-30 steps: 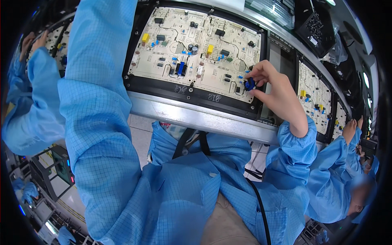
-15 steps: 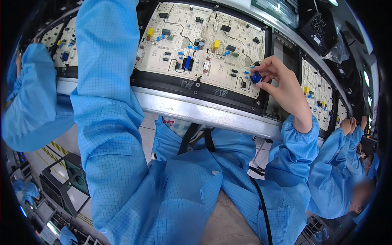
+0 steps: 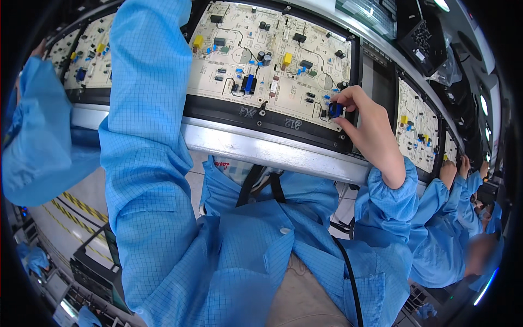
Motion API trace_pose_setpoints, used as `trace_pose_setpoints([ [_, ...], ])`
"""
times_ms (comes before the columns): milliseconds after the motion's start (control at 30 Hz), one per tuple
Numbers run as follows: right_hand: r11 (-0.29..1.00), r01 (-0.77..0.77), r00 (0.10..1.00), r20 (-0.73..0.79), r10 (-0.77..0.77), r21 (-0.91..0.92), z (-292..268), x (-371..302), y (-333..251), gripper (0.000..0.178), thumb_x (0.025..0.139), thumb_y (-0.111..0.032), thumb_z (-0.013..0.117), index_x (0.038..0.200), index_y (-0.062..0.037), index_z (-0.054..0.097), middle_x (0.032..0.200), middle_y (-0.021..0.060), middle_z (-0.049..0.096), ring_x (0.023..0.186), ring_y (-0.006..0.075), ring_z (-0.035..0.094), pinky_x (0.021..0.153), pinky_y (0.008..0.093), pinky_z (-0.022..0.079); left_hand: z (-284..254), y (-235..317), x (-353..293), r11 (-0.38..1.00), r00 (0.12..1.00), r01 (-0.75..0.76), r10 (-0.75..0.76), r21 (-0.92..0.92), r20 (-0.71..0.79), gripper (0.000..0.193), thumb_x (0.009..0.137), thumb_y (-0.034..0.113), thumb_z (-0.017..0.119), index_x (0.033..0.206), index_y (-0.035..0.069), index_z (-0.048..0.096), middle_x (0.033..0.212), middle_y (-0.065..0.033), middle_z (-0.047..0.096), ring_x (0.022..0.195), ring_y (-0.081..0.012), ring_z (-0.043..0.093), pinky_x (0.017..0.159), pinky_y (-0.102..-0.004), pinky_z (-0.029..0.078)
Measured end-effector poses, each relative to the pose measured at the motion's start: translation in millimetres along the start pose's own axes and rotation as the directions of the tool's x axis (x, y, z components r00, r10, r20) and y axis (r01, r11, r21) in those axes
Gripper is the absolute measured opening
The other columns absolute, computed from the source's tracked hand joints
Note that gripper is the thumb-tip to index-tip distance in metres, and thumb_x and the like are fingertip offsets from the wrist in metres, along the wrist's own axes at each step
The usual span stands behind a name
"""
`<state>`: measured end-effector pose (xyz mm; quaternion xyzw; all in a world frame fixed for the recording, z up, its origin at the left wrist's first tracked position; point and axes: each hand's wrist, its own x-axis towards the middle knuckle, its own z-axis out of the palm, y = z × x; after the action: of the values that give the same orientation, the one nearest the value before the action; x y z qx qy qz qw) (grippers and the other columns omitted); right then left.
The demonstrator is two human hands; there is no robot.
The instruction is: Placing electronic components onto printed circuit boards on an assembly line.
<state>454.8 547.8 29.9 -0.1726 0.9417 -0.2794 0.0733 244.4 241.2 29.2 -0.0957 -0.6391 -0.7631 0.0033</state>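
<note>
My right hand (image 3: 364, 115) is closed on a small blue and black transformer (image 3: 335, 110), thumb and fingers pinching its sides. It sits at the lower right corner of the right half of a cream circuit board panel (image 3: 229, 71); whether its pins are in the board is hidden. A matching blue and black transformer (image 3: 249, 83) stands on the panel's left half. Yellow box capacitors (image 3: 287, 59), black cylinders and small blue parts stand around. My left arm (image 3: 147, 82) reaches up past the panel's left side, and its hand lies beyond the upper edge.
A black frame (image 3: 218, 109) holds the panel, with a metal rail (image 3: 245, 144) along its near side. More boards (image 3: 418, 122) line up left and right. A black bin of small parts (image 3: 425, 41) stands far right. Co-workers' hands (image 3: 448, 173) work at the right.
My right hand has moved slightly left and nearer with the transformer, which now appears more upright at the board's corner. Boards on both sides have shifted slightly in view.
</note>
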Motion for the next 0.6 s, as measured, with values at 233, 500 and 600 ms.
trace_pose_setpoints([
  [233,0.997,0.050,0.998,0.051,-0.047,-0.057,-2.7,3.1,-0.5,0.038,0.071,0.005,0.069,0.103,-0.0024,0.051,0.095,0.0117,0.060,0.087,0.0274,0.059,0.078,0.0339,0.048,-15.8,-19.0,5.1,0.786,0.942,0.203,0.007,-0.584,0.336,0.033,0.090,0.008,0.061,0.121,-0.003,0.054,0.106,-0.0089,0.062,0.097,-0.0164,0.061,0.084,-0.0229,0.050],
  [500,0.993,0.120,0.988,0.096,-0.118,-0.012,-8.1,10.6,-1.7,0.036,0.071,0.002,0.071,0.101,-0.0018,0.051,0.095,0.0131,0.061,0.088,0.0297,0.060,0.078,0.0346,0.049,-5.7,-3.8,-5.6,0.953,0.996,0.045,-0.019,-0.300,0.089,0.033,0.091,0.006,0.059,0.122,-0.006,0.054,0.114,-0.0107,0.060,0.103,-0.0157,0.059,0.088,-0.0215,0.048],
  [600,0.996,0.084,0.994,0.077,-0.081,-0.036,-30.7,9.4,0.2,0.037,0.071,-0.001,0.072,0.102,-0.0018,0.052,0.095,0.0132,0.061,0.087,0.0290,0.060,0.078,0.0338,0.049,5.3,-50.2,18.8,0.790,0.864,0.098,0.234,-0.605,0.446,0.035,0.093,0.010,0.056,0.123,-0.008,0.050,0.109,-0.0126,0.062,0.100,-0.0174,0.060,0.086,-0.0242,0.049],
])
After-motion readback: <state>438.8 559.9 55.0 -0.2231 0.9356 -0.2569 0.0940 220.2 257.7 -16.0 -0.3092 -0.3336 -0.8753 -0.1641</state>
